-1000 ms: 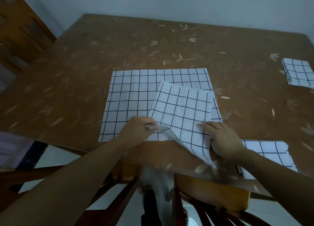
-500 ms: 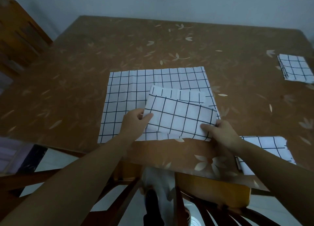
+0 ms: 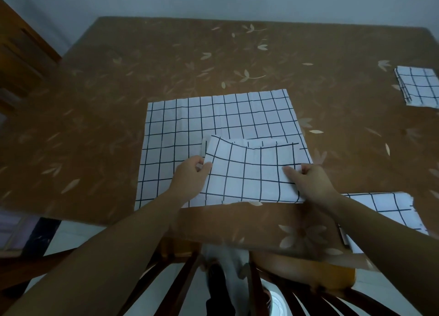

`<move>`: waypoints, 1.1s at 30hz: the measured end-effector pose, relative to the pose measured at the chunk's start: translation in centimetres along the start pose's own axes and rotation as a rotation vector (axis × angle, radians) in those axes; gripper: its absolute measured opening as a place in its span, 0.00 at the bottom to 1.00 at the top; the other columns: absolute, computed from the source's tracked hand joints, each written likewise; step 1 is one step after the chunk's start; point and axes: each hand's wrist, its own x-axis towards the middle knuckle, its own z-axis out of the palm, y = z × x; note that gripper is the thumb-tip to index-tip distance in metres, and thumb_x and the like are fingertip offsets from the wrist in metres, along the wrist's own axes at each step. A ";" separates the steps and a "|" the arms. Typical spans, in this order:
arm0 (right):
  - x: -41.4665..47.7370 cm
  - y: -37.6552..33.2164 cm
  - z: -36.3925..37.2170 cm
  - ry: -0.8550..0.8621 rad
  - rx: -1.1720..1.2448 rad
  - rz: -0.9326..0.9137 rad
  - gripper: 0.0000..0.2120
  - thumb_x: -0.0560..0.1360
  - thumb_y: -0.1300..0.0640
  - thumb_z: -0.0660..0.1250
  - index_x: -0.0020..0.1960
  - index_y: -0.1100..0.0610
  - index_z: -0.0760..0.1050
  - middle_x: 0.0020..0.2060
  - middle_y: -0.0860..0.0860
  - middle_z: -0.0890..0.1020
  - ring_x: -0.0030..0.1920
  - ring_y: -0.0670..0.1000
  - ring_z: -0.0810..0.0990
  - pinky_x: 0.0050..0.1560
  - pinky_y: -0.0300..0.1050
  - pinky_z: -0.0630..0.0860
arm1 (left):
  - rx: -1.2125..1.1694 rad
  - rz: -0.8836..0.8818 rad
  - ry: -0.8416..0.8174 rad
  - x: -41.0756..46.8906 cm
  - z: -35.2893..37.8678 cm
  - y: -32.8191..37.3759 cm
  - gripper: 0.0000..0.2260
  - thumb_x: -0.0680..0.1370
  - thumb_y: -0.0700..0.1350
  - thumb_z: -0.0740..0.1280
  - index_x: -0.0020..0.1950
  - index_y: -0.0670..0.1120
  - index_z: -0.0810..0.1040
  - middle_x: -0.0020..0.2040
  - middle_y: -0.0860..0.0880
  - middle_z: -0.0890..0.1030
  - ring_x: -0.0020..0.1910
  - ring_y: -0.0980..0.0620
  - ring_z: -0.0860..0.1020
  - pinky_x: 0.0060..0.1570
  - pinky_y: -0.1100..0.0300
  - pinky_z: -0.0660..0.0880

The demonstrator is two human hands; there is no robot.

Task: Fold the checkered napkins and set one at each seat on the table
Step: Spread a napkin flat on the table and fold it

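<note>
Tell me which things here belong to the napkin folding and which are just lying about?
Job: half-folded napkin gripped by left hand and right hand; flat napkin under it; far-right folded napkin; near-right napkin; table.
Lying about: near chair; wooden furniture at left.

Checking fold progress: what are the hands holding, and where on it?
The folded checkered napkin: left hand pinches its left edge, right hand pinches its right edge.
</note>
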 end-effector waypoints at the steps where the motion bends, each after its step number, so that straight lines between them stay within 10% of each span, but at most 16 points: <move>1: 0.1 -0.2 0.1 0.000 -0.007 0.002 0.21 0.75 0.49 0.68 0.29 0.56 0.66 0.23 0.51 0.72 0.28 0.52 0.72 0.36 0.46 0.71 | -0.008 -0.022 -0.009 0.3 0.1 0.0 0.10 0.80 0.52 0.62 0.48 0.45 0.74 0.33 0.52 0.72 0.28 0.56 0.67 0.28 0.64 0.64; 7: -0.5 -2.9 -0.1 0.038 0.040 -0.017 0.21 0.79 0.54 0.63 0.30 0.55 0.60 0.26 0.52 0.68 0.38 0.51 0.75 0.49 0.52 0.67 | -0.037 -0.076 0.003 1.3 0.1 -0.2 0.08 0.80 0.50 0.63 0.52 0.46 0.76 0.40 0.51 0.77 0.32 0.55 0.72 0.30 0.63 0.70; 10: -0.3 -3.9 -0.1 0.035 0.075 -0.014 0.20 0.80 0.56 0.63 0.32 0.58 0.60 0.37 0.48 0.63 0.54 0.50 0.68 0.53 0.53 0.64 | -0.058 -0.060 0.063 1.5 -0.2 -0.7 0.08 0.80 0.49 0.64 0.52 0.45 0.77 0.40 0.51 0.77 0.35 0.57 0.73 0.33 0.64 0.69; 11: 0.0 -3.9 0.1 0.046 0.067 -0.012 0.20 0.79 0.55 0.64 0.32 0.58 0.60 0.51 0.62 0.74 0.56 0.47 0.66 0.46 0.53 0.70 | -0.060 -0.061 0.090 1.6 -0.3 -0.7 0.08 0.80 0.49 0.64 0.52 0.46 0.77 0.40 0.51 0.78 0.36 0.57 0.74 0.34 0.65 0.69; 12: 0.3 -3.8 0.2 0.060 0.065 -0.007 0.21 0.78 0.53 0.65 0.31 0.57 0.60 0.28 0.59 0.68 0.44 0.58 0.74 0.37 0.49 0.70 | -0.058 -0.062 0.118 1.7 -0.3 -0.8 0.07 0.80 0.49 0.64 0.51 0.46 0.78 0.40 0.51 0.78 0.37 0.56 0.75 0.34 0.65 0.70; 13: 0.7 -3.8 0.4 0.075 0.071 -0.010 0.22 0.77 0.52 0.66 0.29 0.57 0.61 0.25 0.54 0.66 0.32 0.54 0.65 0.34 0.44 0.68 | -0.054 -0.061 0.139 1.9 -0.3 -0.9 0.07 0.80 0.49 0.65 0.50 0.46 0.78 0.40 0.51 0.78 0.37 0.56 0.75 0.34 0.65 0.71; 23: 2.7 -3.6 0.6 0.087 -0.047 0.034 0.15 0.79 0.53 0.63 0.41 0.63 0.79 0.30 0.54 0.75 0.38 0.55 0.76 0.62 0.50 0.63 | -0.018 -0.076 0.196 3.3 -0.4 -0.8 0.10 0.79 0.49 0.67 0.43 0.45 0.80 0.34 0.52 0.79 0.32 0.57 0.74 0.31 0.66 0.68; 33: 4.7 -3.0 1.4 0.174 -0.174 -0.050 0.11 0.78 0.52 0.65 0.45 0.59 0.80 0.34 0.52 0.80 0.33 0.46 0.74 0.33 0.37 0.68 | 0.056 -0.056 0.205 4.6 -0.4 -1.5 0.11 0.78 0.50 0.67 0.38 0.47 0.78 0.31 0.53 0.76 0.30 0.56 0.73 0.31 0.64 0.67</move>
